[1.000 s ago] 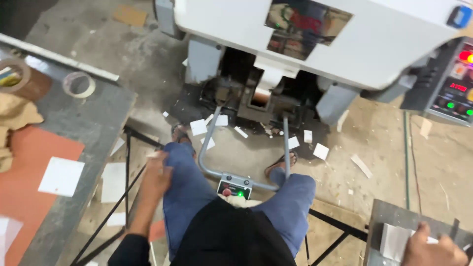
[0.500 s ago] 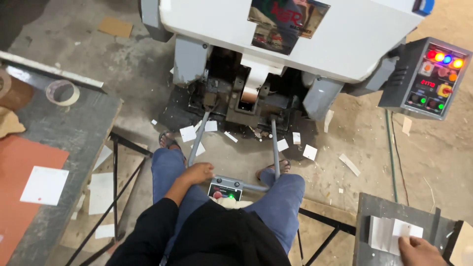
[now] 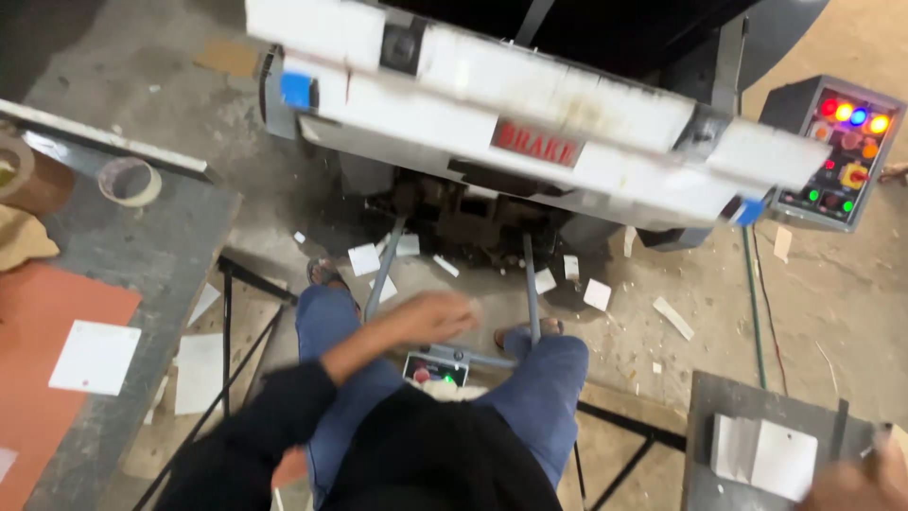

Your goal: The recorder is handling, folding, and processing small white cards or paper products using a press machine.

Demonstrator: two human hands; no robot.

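Observation:
I sit in blue jeans in front of a large grey and white machine (image 3: 530,104). My left hand (image 3: 430,317) hovers blurred over my lap, just above a small box with a red and a green light (image 3: 433,369) on a grey tube frame (image 3: 530,293). It holds nothing that I can see. My right hand (image 3: 856,483) is at the bottom right corner, mostly cut off and blurred, beside a stack of white cards (image 3: 766,454) on a grey stand (image 3: 705,407). Whether it grips a card is unclear.
A control panel with coloured lights (image 3: 837,151) stands at the right. A dark table (image 3: 161,255) at the left carries a tape roll (image 3: 130,181), an orange sheet (image 3: 43,378) and a white card (image 3: 95,357). Paper scraps (image 3: 596,293) litter the concrete floor.
My left hand has swung from my left side over to my lap near the lit box. The machine's white front plate has swung out toward me. The view has tilted.

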